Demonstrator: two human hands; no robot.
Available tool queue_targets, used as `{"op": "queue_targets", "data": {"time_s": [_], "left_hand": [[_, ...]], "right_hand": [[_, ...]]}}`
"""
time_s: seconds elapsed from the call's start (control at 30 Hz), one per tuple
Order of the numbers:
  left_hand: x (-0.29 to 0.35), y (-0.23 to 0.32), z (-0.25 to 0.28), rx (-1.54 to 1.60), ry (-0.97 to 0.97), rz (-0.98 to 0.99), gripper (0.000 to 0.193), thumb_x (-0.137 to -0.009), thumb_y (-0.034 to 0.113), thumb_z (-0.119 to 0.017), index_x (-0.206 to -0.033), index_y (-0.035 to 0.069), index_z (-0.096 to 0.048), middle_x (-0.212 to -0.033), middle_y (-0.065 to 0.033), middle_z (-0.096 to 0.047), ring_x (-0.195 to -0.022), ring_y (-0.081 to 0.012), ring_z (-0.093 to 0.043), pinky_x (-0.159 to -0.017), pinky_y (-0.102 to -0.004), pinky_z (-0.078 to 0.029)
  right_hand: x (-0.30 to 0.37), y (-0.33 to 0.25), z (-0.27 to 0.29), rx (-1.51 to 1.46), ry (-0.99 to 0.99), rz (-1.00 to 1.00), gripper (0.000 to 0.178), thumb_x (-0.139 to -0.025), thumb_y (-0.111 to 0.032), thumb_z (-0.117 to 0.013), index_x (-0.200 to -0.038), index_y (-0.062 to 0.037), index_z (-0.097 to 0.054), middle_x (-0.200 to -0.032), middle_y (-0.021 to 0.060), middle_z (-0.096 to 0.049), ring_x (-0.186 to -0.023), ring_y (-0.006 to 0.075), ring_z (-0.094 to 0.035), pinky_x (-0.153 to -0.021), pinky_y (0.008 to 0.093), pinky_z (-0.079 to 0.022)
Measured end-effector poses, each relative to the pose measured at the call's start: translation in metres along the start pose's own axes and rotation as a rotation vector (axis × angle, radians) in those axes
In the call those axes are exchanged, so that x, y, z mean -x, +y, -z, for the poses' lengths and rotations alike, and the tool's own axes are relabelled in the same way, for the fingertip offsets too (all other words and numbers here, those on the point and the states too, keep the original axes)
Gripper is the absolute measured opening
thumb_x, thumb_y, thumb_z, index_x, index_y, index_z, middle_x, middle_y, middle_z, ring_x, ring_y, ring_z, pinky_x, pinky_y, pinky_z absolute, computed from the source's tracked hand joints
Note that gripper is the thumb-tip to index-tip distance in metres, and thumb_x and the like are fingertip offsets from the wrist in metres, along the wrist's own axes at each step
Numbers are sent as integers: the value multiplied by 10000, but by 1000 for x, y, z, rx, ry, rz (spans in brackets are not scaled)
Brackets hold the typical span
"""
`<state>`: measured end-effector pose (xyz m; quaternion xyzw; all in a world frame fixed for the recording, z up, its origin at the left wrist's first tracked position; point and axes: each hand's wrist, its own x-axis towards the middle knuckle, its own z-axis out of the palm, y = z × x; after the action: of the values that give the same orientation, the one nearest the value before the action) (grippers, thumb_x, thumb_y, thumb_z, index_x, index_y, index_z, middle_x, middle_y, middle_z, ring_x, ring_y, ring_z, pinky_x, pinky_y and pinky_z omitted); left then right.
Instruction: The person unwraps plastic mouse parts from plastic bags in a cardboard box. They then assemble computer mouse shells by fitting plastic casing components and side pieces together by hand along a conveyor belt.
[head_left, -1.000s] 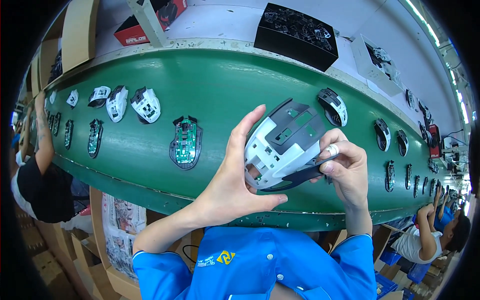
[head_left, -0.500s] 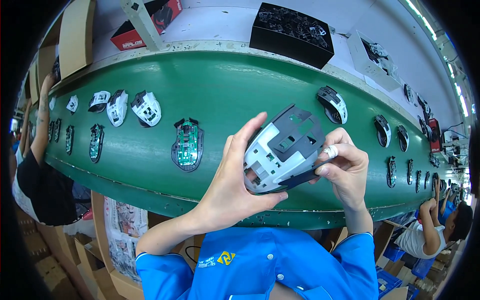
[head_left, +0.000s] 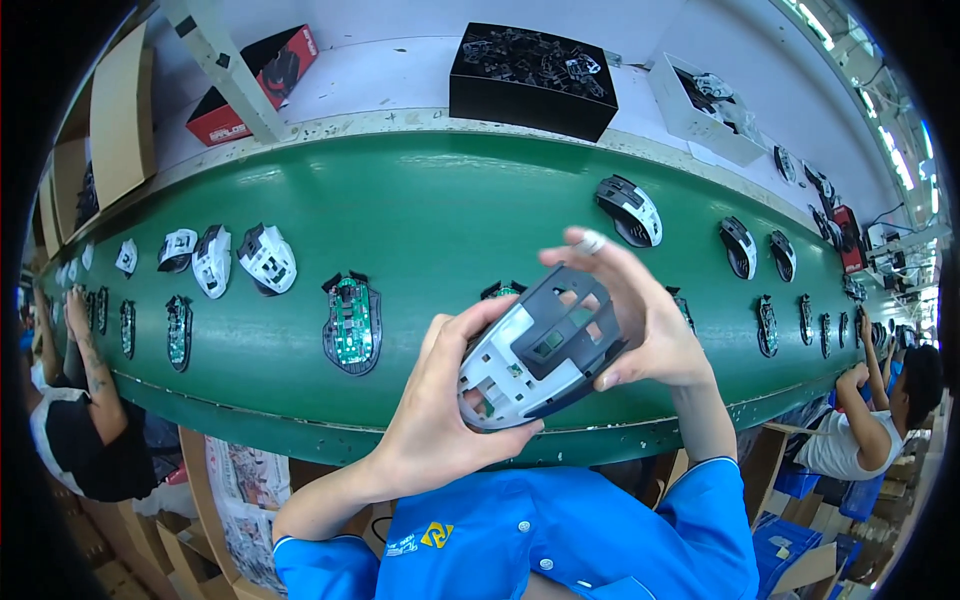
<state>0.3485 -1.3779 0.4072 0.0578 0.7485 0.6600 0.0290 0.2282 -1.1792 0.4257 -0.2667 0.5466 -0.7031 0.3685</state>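
Above the belt I hold a white and dark grey mouse top shell [head_left: 530, 350] tilted, its cutouts facing up. My left hand [head_left: 425, 400] is wrapped round its white end, thumb along the near edge. My right hand [head_left: 655, 330] grips the dark end, its thumb pressed at the near side. One finger, with a white wrap [head_left: 590, 242], sticks out past the shell. Skin shows through the cutouts from behind. A dark side strip [head_left: 575, 388] lies along the shell's near edge. Partly hidden behind the shell is a mouse base with a green circuit board [head_left: 502, 289].
Several mouse bases [head_left: 352, 325] and white-grey shells [head_left: 267, 260] lie along the green belt [head_left: 420, 220]. Farther back sit a mouse [head_left: 630, 210], a black box [head_left: 532, 85] and a white box [head_left: 705, 110]. Co-workers sit at left [head_left: 80, 430] and right [head_left: 865, 430].
My right hand has opened from its pinch on the dark side strip and moved round the shell's dark end. The shell has shifted slightly left and lower in view.
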Motion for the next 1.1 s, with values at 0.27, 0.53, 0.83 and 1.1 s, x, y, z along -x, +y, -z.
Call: {"op": "queue_targets", "data": {"time_s": [0.27, 0.53, 0.83, 1.1], "left_hand": [[-8, -5, -1, 9, 61, -158, 851, -604, 123, -802, -1329, 22, -366, -1129, -166, -474, -1054, -294, -529, -880, -371, -453], [-11, -3, 14, -391, 214, -508, 760, -546, 250, -851, -1164, -68, -542, -1179, -234, -564, -1054, -324, -599, -874, -366, -496], [-14, -8, 25, -286, 137, -274, 751, -559, 241, -845, -1168, -72, -538, -1139, -207, -591, -977, -290, -635, -812, -350, -527], [-12, -8, 31, -294, 94, -256, 818, -538, 231, -856, -1229, -42, -512, -1212, -188, -550, -1060, -246, -589, -781, -323, -535]], "right_hand": [[-8, 24, 14, -149, -74, -20, 1028, -489, -154, -882, -1351, -13, -341, -1345, 181, -429, -1236, 259, -438, -1037, 402, -367], [-12, 19, 7, -137, -66, -23, 1064, -457, -181, -907, -1345, 11, -354, -1322, 196, -453, -1205, 266, -472, -1030, 406, -374], [-21, 30, 0, -140, 84, -103, 1053, -493, -309, -896, -1336, 16, -356, -1332, 218, -433, -1220, 303, -459, -1039, 409, -364], [-20, 28, -6, -175, 68, -80, 972, -550, -233, -859, -1340, 19, -353, -1343, 197, -435, -1229, 273, -455, -1055, 387, -350]]}}
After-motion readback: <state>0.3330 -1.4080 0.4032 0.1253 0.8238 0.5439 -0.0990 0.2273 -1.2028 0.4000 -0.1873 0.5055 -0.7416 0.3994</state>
